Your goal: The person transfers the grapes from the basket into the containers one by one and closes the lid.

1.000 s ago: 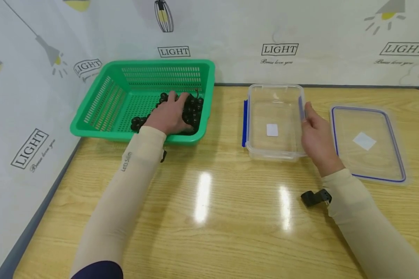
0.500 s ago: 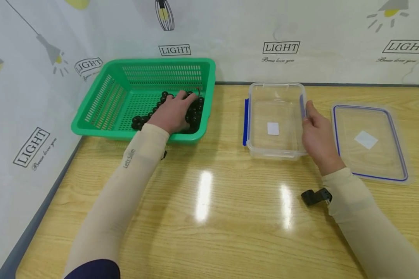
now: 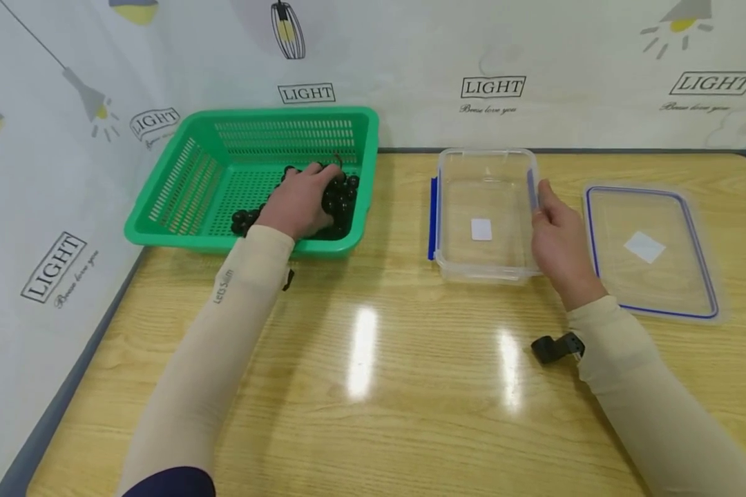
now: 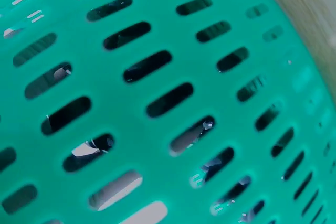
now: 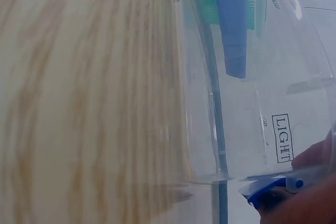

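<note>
In the head view, my left hand (image 3: 298, 201) reaches into the green basket (image 3: 193, 239) from the near side. Its fingers curl over a bunch of dark grapes (image 3: 343, 200) at the basket's right end, with the fingertips partly hidden among the fruit. More grapes (image 3: 244, 219) lie left of the wrist. The left wrist view shows the slotted basket wall (image 4: 115, 93) with dark shapes behind it. My right hand (image 3: 561, 241) grips the right wall of a clear plastic container (image 3: 516, 264), thumb at the rim and fingers outside. The right wrist view looks through that container (image 5: 247, 114).
A clear lid (image 3: 665, 290) with a blue seal lies right of the container. The wooden table (image 3: 410, 359) meets a printed wall covering (image 3: 410, 69) at the back and left. A blue clasp (image 3: 433, 219) stands out on the container's left side.
My left hand shifts slightly among the grapes, and the stem beside its fingers has moved a little left. My right hand keeps its grip on the container.
</note>
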Motion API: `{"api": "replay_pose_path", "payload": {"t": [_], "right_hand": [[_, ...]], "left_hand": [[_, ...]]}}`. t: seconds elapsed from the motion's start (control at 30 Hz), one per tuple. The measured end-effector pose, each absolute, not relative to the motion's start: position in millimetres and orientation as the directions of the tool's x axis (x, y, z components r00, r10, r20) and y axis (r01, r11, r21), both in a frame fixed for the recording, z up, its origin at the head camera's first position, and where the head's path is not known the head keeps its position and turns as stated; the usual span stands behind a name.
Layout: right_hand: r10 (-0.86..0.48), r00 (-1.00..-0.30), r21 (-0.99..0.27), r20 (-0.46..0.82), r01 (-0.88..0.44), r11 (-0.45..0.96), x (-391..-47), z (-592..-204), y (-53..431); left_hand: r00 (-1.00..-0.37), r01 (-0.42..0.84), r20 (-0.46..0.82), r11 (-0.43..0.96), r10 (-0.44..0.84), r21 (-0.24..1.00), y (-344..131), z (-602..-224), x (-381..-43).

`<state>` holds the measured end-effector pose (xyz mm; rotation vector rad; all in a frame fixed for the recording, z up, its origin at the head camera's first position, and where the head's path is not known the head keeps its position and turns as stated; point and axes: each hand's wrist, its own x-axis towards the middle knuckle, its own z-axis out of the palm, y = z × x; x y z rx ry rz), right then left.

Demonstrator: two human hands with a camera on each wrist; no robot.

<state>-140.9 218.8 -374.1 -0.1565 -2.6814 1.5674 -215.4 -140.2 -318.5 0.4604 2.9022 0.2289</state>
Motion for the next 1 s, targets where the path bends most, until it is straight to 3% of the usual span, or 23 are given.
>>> {"api": "replay_pose_path", "payload": {"t": [0.3, 0.63, 0.83, 1.0], "right_hand": [[0.103, -0.994, -0.873, -0.026, 0.073, 0.482, -139, -374, 219], [0.109, -0.993, -0.864, -0.034, 0.084, 0.497, -141, -373, 221], [0.111, -0.993, -0.856, -0.044, 0.094, 0.508, -139, -372, 220], [0.112, -0.993, -0.860, -0.047, 0.097, 0.501, -139, -370, 218]], "left_hand": [[-0.948, 0.266, -0.111, 0.935, 0.298, 0.235, -150, -309, -213], [-0.964, 0.264, 0.104, 0.922, 0.245, 0.284, -154, -269, -205], [-0.918, 0.375, 0.250, 0.879, 0.308, 0.295, -130, -240, -194], [-0.861, 0.495, 0.262, 0.835, 0.435, 0.240, -82, -226, -190]]}}
